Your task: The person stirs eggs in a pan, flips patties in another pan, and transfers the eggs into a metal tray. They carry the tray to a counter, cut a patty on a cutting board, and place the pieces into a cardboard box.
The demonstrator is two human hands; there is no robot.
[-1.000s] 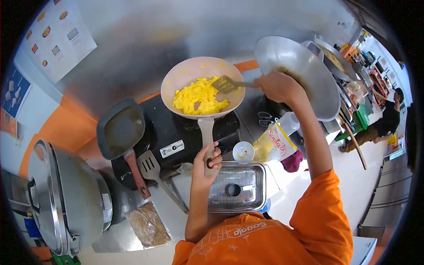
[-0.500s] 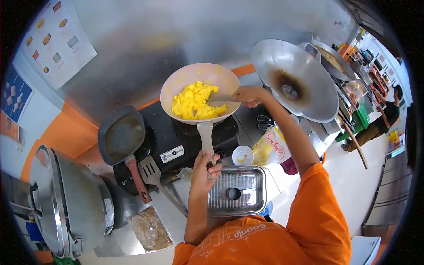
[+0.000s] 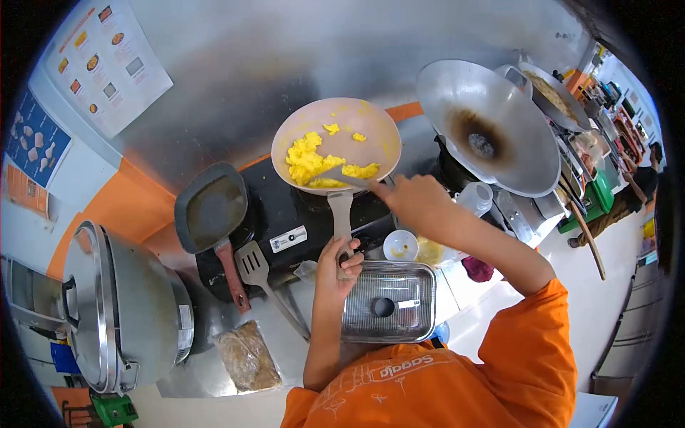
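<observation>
Orange sleeve first: from it the right hand (image 3: 417, 203) reaches out, closed around the thin handle of a grey flat turner (image 3: 334, 174), whose blade lies low in the pale pink round frying pan (image 3: 374, 128), at its near rim. I see the left hand (image 3: 341, 260) wrapped tight about the end of the pan's long beige handle (image 3: 341, 210). That handle runs straight from the pan back toward the body, so the left hand sits on the pan's near side and the right comes in from the pan's right.

Yellow scrambled egg (image 3: 305, 160) is heaped in the pan's left half, beyond and left of the blade, with two small bits loose farther back. The right hand is the nearer one to it.

Under the pan sits a black tabletop stove (image 3: 275, 210). Left of the pan rests a dark square grill pan (image 3: 212, 208), and a grey slotted spatula (image 3: 255, 265) lies to its near left. Right of the pan, a big steel wok (image 3: 457, 93) stands close by the right forearm. On the near side of the pan, a small white dish (image 3: 400, 245) and a lidded steel box (image 3: 389, 299) sit just beside the left hand.
</observation>
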